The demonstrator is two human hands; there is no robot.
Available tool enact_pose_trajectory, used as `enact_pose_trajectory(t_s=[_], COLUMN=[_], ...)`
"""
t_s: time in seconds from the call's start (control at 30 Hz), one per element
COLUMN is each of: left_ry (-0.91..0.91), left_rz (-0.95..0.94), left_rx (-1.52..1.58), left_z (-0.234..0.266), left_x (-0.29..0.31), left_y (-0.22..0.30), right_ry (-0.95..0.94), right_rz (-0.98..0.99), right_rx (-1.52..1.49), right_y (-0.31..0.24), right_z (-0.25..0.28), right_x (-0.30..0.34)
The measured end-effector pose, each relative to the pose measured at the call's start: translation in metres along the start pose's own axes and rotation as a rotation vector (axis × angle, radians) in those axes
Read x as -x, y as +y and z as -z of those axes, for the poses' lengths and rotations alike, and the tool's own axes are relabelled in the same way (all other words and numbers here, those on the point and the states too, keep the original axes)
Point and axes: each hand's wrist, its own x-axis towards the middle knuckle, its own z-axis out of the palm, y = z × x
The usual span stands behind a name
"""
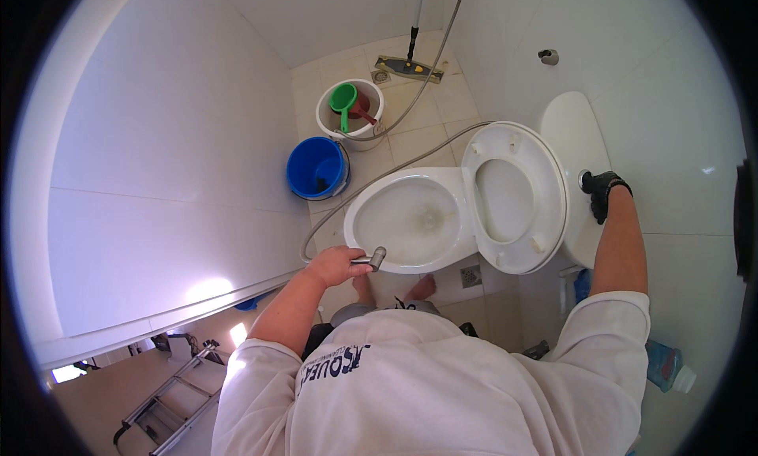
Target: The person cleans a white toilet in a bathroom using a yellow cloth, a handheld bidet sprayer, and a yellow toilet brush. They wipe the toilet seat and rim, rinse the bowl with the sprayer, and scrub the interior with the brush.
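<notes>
My bare left hand point(335, 266) is closed around a metal bidet sprayer point(377, 258), held at the near left rim of the toilet bowl point(407, 219). A grey hose point(379, 174) loops behind the bowl. My right hand point(603, 192), in a black glove, reaches to the top of the toilet tank point(583, 140). One finger or the thumb touches the round flush button point(583, 177), and the other fingers stand apart from it, pointing down. The toilet seat and lid point(545, 195) are raised and lean back toward the tank. Some water and a yellowish stain show in the bowl.
At the far left stand a blue bucket point(304, 168) and a white bucket point(324, 124) holding a green dipper point(344, 99) and a red dipper point(363, 108). A flat mop point(410, 67) lies by a floor drain. Right: a plastic bottle point(663, 365). Lower left: a ladder point(170, 405).
</notes>
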Motion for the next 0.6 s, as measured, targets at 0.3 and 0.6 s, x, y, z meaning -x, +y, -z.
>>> enact_pose_trajectory(t_s=[0.3, 0.6], left_ry=[0.012, 0.065], left_rz=[0.038, 0.043], left_rx=[-0.029, -0.043], left_z=[0.001, -0.003], left_x=[-0.004, -0.004], left_y=[-0.006, -0.015], right_ry=[0.038, -0.007], right_rz=[0.071, -0.011], right_rx=[-0.027, -0.045], right_y=[0.002, 0.001], right_z=[-0.003, 0.001], right_x=[0.009, 0.003])
